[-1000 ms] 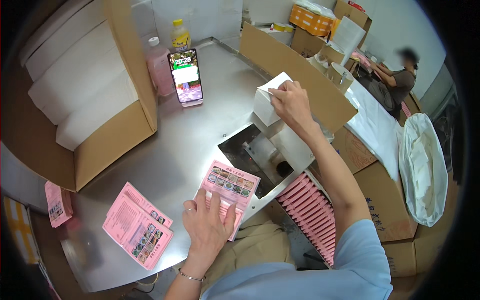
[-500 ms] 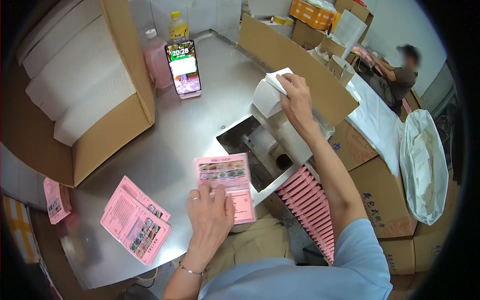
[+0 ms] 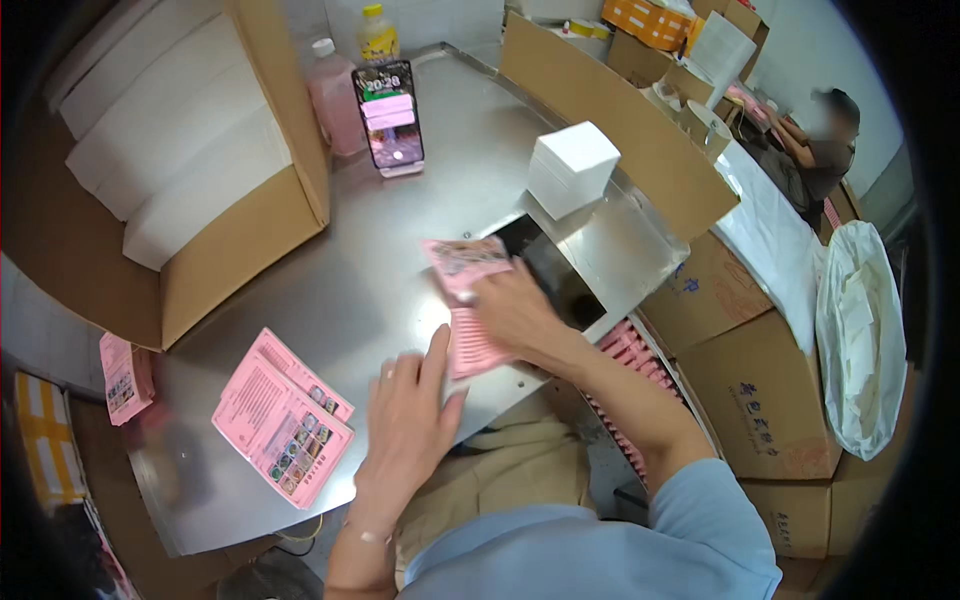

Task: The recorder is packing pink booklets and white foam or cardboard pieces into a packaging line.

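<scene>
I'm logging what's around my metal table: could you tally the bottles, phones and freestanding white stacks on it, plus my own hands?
Bottles: 2 (pink bottle, yellow-capped bottle)
Phone: 1
White stack: 1
Your hands: 2 (left hand, right hand)
Total: 6

Packing workshop, by its contents. Steel table [image 3: 370, 270], beneath the left fingers [image 3: 438, 350] and right fingers [image 3: 524, 283]. Open carton [image 3: 250, 255] of white bundles [image 3: 200, 150], beyond and left of the left fingers. Pink packs [image 3: 285, 425], left of the left fingers. Pink row [image 3: 632, 358], right of the right fingers. Stacked cartons [image 3: 755, 400], farther right. Seated co-worker [image 3: 828, 165], far beyond the right fingers.
</scene>
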`<state>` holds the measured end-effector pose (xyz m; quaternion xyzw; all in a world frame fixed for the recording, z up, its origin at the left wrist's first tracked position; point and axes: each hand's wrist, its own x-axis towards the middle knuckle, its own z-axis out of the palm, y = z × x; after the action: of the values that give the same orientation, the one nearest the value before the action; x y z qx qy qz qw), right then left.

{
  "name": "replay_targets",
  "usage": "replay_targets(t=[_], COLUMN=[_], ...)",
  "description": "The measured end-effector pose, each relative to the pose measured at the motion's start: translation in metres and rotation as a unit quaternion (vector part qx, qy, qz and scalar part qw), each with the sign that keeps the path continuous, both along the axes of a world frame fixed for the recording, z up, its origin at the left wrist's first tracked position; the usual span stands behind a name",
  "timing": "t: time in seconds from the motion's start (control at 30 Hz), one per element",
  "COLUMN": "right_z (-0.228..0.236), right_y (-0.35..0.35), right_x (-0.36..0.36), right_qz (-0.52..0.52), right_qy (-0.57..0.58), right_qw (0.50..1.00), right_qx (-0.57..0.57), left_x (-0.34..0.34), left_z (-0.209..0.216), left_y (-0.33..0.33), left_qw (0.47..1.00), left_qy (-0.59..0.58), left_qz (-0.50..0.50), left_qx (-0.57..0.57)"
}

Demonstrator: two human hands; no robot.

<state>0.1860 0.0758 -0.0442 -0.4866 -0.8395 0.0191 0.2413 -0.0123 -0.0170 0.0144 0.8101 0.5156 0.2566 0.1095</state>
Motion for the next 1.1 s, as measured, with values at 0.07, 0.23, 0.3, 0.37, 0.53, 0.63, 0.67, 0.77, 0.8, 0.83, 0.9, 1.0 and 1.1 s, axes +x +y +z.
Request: replay_targets(t=[0.07,0.23,0.3,0.37,0.53,0.63,0.67,0.77,0.8,0.83,0.9,1.0,1.1], right_z=[-0.006,0.025,0.064,0.083,0.053,0.053,0.053,0.061,0.068,0.072,0.072,0.066,0.064], right_y=[0.006,0.008,0.022,0.062,0.09,0.044,0.04,0.022,0.023,0.027,0.034,0.034,0.029], right_x=[0.033,0.047,0.055,0.076,0.115,0.099,0.099,0.101,0.1,0.098,0.098,0.109,0.114], right_qz=[-0.063,-0.135,-0.133,-0.219,-0.205,-0.263,-0.261,-0.267,-0.257,-0.246,-0.225,-0.247,-0.227], right_qy=[0.054,-0.132,0.038,-0.049,0.008,-0.044,-0.046,-0.096,-0.068,-0.039,-0.027,-0.004,0.028], right_qw=[0.996,0.972,0.967,0.908,0.967,0.95,0.95,0.924,0.94,0.953,0.946,0.954,0.959], right_qx=[-0.043,-0.139,0.214,0.353,0.151,0.163,0.167,0.258,0.215,0.174,0.232,0.17,0.169], left_x=[-0.022,-0.043,-0.076,-0.111,-0.129,-0.145,-0.15,-0.134,-0.122,-0.108,-0.071,-0.016,-0.016], left_z=[-0.007,0.004,0.009,0.001,-0.02,-0.026,-0.027,0.0,0.012,0.016,0.01,-0.018,-0.02], left_y=[-0.01,-0.028,-0.048,-0.055,-0.048,-0.047,-0.046,-0.036,-0.032,-0.028,-0.014,0.005,-0.002], left_qw=[0.997,0.993,0.972,0.94,0.945,0.961,0.962,0.938,0.949,0.974,0.994,0.996,0.991], left_qy=[-0.056,-0.106,-0.067,0.055,0.125,0.091,0.094,0.213,0.172,0.097,0.046,0.072,0.082], left_qz=[-0.022,0.04,0.216,0.329,0.3,0.256,0.251,0.266,0.252,0.2,0.071,-0.009,0.1], left_qx=[-0.053,0.037,0.07,0.069,-0.033,-0.05,-0.043,0.059,0.075,0.038,0.068,0.047,0.013])
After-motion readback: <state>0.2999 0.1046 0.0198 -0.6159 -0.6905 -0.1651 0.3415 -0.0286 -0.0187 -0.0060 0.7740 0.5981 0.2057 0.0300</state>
